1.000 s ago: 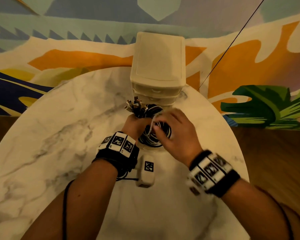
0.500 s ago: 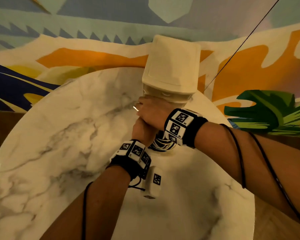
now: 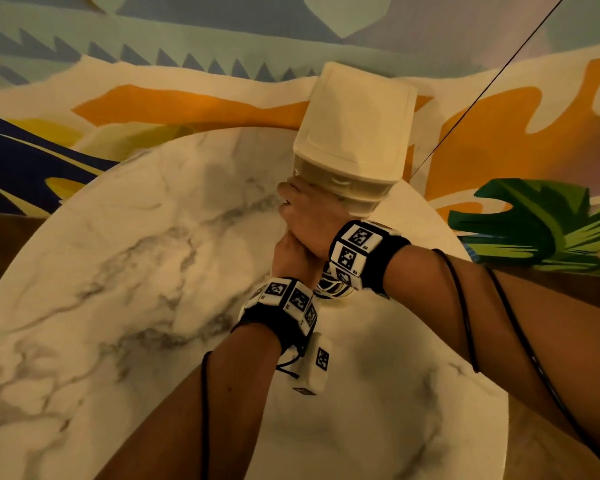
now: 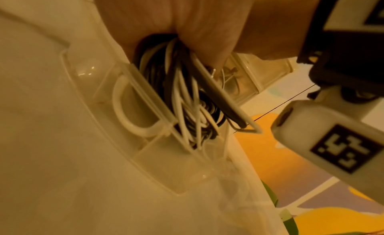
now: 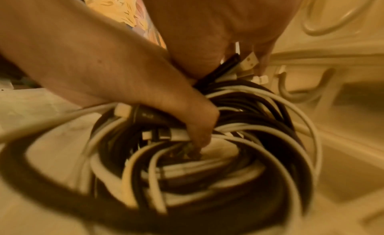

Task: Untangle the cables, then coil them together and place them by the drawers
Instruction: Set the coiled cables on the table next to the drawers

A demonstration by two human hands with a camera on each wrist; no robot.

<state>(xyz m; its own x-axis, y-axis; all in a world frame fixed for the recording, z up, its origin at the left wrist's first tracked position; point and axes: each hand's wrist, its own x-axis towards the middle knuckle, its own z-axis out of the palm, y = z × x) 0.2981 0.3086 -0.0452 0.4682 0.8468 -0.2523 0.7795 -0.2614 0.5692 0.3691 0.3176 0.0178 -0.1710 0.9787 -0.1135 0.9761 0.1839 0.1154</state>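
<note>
A coil of black and white cables [image 5: 207, 164] stands on edge on the marble table [image 3: 136, 271], right in front of the cream drawer unit [image 3: 357, 133]. My left hand [image 3: 291, 254] grips the coil [image 4: 187, 98] from behind, fingers curled through its loops [image 5: 197, 136]. My right hand [image 3: 309, 216] crosses over the left and holds the bundled plug ends [image 5: 245, 64] at the top of the coil, against the drawer fronts. In the head view only a sliver of coil [image 3: 329, 287] shows under the right wrist.
A drawer handle [image 4: 129, 110] sits just left of the coil. The painted wall stands directly behind the drawers, with a thin black wire [image 3: 482, 88] running up it. The table's rounded edge [image 3: 499, 393] drops off at the right.
The right hand has swung from the coil's right side over the left hand to the plug ends. Both hands have carried the coil forward against the drawers.
</note>
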